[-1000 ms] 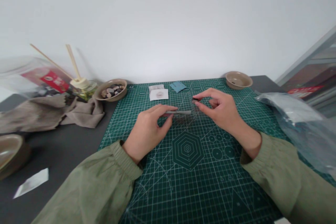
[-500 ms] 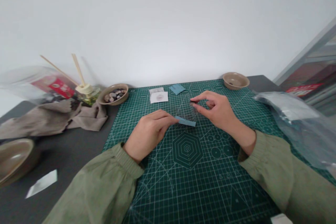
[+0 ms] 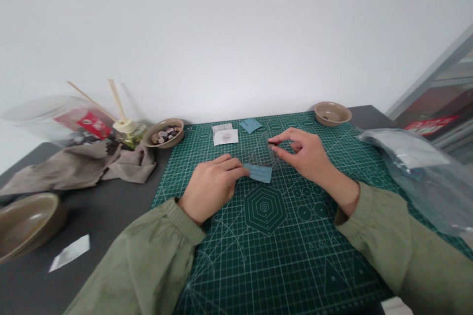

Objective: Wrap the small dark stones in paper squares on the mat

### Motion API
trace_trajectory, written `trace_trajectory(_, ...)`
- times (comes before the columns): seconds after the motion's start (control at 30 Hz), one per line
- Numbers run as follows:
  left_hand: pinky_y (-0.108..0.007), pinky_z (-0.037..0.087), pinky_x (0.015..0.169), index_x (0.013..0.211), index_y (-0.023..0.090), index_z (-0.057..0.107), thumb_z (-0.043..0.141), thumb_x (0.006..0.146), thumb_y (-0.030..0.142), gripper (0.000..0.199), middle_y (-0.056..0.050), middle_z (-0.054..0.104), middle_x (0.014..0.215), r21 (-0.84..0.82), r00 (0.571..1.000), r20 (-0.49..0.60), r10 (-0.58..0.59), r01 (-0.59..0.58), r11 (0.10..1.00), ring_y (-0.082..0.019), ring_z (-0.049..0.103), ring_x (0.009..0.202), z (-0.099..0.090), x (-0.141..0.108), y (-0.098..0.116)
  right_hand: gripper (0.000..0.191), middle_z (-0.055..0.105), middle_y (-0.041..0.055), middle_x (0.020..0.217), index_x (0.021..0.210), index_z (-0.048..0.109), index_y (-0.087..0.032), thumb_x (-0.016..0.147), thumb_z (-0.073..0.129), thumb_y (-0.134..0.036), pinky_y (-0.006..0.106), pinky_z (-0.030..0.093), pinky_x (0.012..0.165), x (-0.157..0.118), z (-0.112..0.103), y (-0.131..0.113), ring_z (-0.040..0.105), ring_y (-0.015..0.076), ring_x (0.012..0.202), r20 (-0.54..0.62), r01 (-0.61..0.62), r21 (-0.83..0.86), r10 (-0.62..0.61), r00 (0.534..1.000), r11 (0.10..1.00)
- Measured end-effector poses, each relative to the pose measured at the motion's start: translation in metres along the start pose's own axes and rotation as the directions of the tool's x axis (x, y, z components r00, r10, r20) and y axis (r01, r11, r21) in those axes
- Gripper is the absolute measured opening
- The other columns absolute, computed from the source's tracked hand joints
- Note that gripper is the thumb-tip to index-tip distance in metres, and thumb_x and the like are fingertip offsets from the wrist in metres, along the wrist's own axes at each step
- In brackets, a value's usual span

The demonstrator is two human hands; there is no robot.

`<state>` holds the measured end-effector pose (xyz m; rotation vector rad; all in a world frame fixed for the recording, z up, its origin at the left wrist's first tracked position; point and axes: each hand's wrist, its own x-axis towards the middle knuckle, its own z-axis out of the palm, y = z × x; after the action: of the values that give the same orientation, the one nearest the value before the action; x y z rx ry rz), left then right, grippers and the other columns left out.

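My left hand (image 3: 212,184) pinches the left end of a small blue paper packet (image 3: 260,173), held tilted just over the green cutting mat (image 3: 288,266). To its right, my right hand (image 3: 308,156) has thumb and forefinger closed on a small dark piece (image 3: 272,143), too small to name for sure. Something faint and see-through seems to hang below that piece. Beyond the hands, a white card (image 3: 226,136) with a small round picture overlaps a pale packet (image 3: 222,127). Another blue packet (image 3: 250,125) lies beside them.
A brown bowl (image 3: 163,144) of pebbles stands back left, another bowl (image 3: 332,114) back right, a third (image 3: 31,236) at the left edge. A grey cloth (image 3: 81,167), a reed diffuser (image 3: 127,130) and a clear container (image 3: 44,113) are left; a plastic bag (image 3: 417,177) lies right.
My left hand has turned the blue packet so more of its face shows, and shifted it slightly down and left. My right hand stays almost still. The view has moved slightly.
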<state>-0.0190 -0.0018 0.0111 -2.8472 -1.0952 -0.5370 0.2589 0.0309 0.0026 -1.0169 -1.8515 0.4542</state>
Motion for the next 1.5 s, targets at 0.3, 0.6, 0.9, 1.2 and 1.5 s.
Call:
trace_trajectory(0.3,-0.032,0.06,0.066,0.111,0.017,0.08,0.08,0.093,0.05,0.038,-0.008,0.081,0.09,-0.765,0.749,-0.038,-0.662,0.404,0.501,-0.021,0.075,0.076,0.017,0.007,-0.017,0.018,0.082,0.0062,0.104,0.109,0.085,-0.023,0.095,0.079,-0.033,0.027,0.039,0.054,0.001,0.001,0.006,0.064,0.0147,0.072,-0.1,-0.105,0.025,0.107,0.989,0.994)
trace_trajectory(0.6,-0.035,0.067,0.073,0.11,0.013,0.076,0.077,0.094,0.058,0.048,-0.012,0.083,0.093,-0.84,0.734,0.016,-0.679,0.379,0.389,-0.024,0.081,0.081,0.027,0.005,-0.028,0.02,0.083,0.006,0.107,0.109,0.086,-0.024,0.095,0.079,-0.037,0.029,0.037,0.051,0.001,0.002,0.006,0.058,0.013,0.062,-0.097,-0.153,0.036,0.156,0.983,0.987)
trace_trajectory(0.9,-0.038,0.061,0.09,0.105,0.024,0.085,0.078,0.097,0.032,0.013,-0.006,0.082,0.104,-0.603,0.823,-0.282,-0.493,0.248,0.759,-0.022,0.076,0.093,0.019,0.006,-0.012,0.018,0.083,0.0045,0.105,0.109,0.086,-0.025,0.095,0.08,-0.033,0.03,0.035,0.05,0.002,0.002,0.007,0.061,0.0143,0.066,-0.13,-0.156,0.022,0.158,0.979,0.987)
trace_trajectory(1.2,-0.033,0.062,0.086,0.106,0.027,0.085,0.074,0.101,0.026,0.013,-0.003,0.082,0.105,-0.509,0.961,-0.187,-0.204,0.083,0.857,-0.019,0.077,0.093,0.021,0.004,-0.007,0.017,0.084,0.0048,0.107,0.109,0.086,-0.025,0.095,0.079,-0.032,0.031,0.04,0.052,0.002,0.001,0.006,0.067,0.0169,0.073,-0.13,-0.139,0.017,0.14,0.982,0.99)
trace_trajectory(1.5,-0.061,0.043,0.123,0.157,0.015,0.052,0.068,0.101,0.038,0.063,-0.018,0.062,0.152,-0.145,0.922,-0.168,-0.348,0.326,0.934,-0.038,0.057,0.14,0.016,0.011,-0.064,0.017,0.084,0.0058,0.106,0.107,0.086,-0.024,0.095,0.079,-0.034,0.03,0.043,0.054,0.002,0.002,0.007,0.071,0.0196,0.08,-0.123,-0.114,0.017,0.115,0.986,0.993)
